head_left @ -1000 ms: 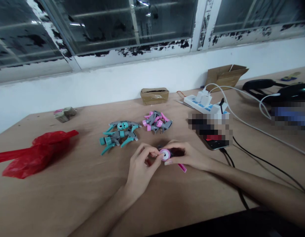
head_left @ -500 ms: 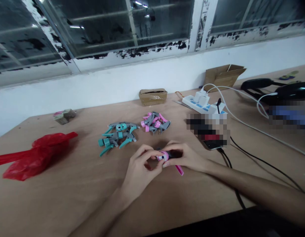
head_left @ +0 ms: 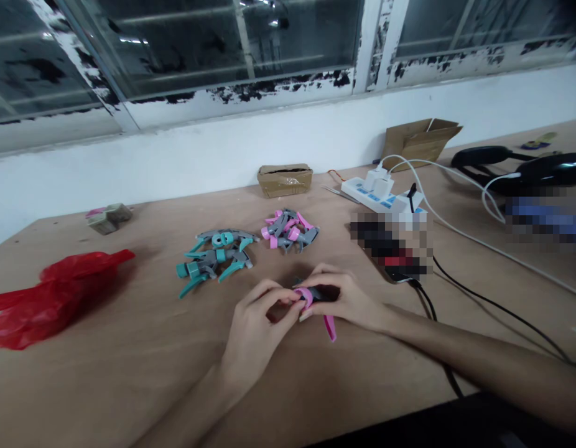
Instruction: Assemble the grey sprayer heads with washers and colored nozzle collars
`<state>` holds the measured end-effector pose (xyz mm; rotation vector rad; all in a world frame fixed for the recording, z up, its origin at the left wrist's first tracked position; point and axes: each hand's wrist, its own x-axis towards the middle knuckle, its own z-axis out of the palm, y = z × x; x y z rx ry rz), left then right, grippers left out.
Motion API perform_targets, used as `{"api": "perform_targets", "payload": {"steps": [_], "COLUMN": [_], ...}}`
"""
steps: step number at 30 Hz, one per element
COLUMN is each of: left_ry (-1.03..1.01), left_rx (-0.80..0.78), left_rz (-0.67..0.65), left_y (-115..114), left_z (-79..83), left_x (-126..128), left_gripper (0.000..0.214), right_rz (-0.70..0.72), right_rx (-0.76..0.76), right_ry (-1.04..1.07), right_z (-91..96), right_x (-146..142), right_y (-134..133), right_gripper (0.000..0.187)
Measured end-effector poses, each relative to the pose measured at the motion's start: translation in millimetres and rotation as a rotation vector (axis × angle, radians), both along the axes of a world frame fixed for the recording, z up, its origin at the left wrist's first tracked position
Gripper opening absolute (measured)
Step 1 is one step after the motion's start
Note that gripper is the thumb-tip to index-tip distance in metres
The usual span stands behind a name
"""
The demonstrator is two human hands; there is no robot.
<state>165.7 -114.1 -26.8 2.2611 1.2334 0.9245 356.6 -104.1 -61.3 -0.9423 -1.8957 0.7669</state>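
Both of my hands meet over the middle of the wooden table (head_left: pixel 129 367). My right hand (head_left: pixel 344 298) is wrapped round a pink and grey trigger sprayer head (head_left: pixel 311 297), whose pink trigger hangs down below the fingers. My left hand (head_left: pixel 257 320) pinches the pink collar end of the same sprayer head with fingertips closed. Just beyond the hands lie a pile of teal and grey sprayer heads (head_left: pixel 216 260) and a smaller pile of pink and grey sprayer heads (head_left: pixel 290 230).
A crumpled red plastic bag (head_left: pixel 45 298) lies at the left. A small cardboard box (head_left: pixel 284 180) and an open carton (head_left: pixel 418 140) stand by the wall. A white power strip (head_left: pixel 381 193) with chargers and cables sits at the right, near black headgear (head_left: pixel 525 165).
The sprayer head has been turned in my hands: its white collar opening no longer faces me and the pink trigger now hangs lower. The view shifted slightly.
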Motion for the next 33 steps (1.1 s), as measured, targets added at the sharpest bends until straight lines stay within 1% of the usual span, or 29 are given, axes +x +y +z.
{"api": "perform_targets", "payload": {"steps": [4, 8, 11, 16, 18, 20, 22, 24, 27, 29, 31, 33], "left_ry": [0.033, -0.008, -0.068, -0.193, -0.241, -0.301, -0.329, -0.312, -0.276, -0.266, -0.258, -0.247], "left_rx": [0.021, -0.037, -0.151, -0.42, -0.462, -0.433, -0.367, -0.307, -0.264, -0.237, -0.183, -0.136], "left_rz": [0.052, 0.089, 0.084, 0.038, 0.018, 0.013, 0.009, 0.009, 0.022, 0.025, 0.022, 0.02], "left_y": [0, 0, 2, 6, 6, 6, 5, 4, 4, 4, 4, 5], "left_z": [-6.3, -8.4, -8.9, -16.5, -19.9, -21.2, -20.3, -17.6, -12.8, -9.9, -7.9, -6.8], "left_x": [2, 4, 5, 5, 5, 4, 3, 1, 0, -1, -1, -2], "left_gripper": [0.01, 0.013, 0.015, 0.024, 0.03, 0.033, 0.03, 0.029, 0.031, 0.033, 0.035, 0.038], "right_rz": [-0.057, -0.111, -0.144, -0.17, -0.205, -0.284, -0.426, -0.534, -0.562, -0.572, -0.567, -0.532], "right_rx": [0.085, 0.114, 0.133, 0.17, 0.177, 0.185, 0.19, 0.132, 0.101, 0.086, 0.087, 0.119], "right_ry": [-0.038, -0.065, -0.109, -0.246, -0.315, -0.394, -0.507, -0.674, -0.748, -0.786, -0.81, -0.815], "right_z": [0.4, 2.2, 1.7, 0.1, 4.0, 11.3, 19.9, 27.2, 33.5, 35.8, 38.2, 40.6], "right_x": [1, 0, 0, 5, 11, 19, 30, 40, 52, 54, 52, 45], "right_y": [1, -1, -2, 0, 3, 9, 20, 34, 59, 74, 85, 90], "right_gripper": [0.036, 0.035, 0.035, 0.036, 0.036, 0.037, 0.039, 0.042, 0.042, 0.043, 0.043, 0.043]}}
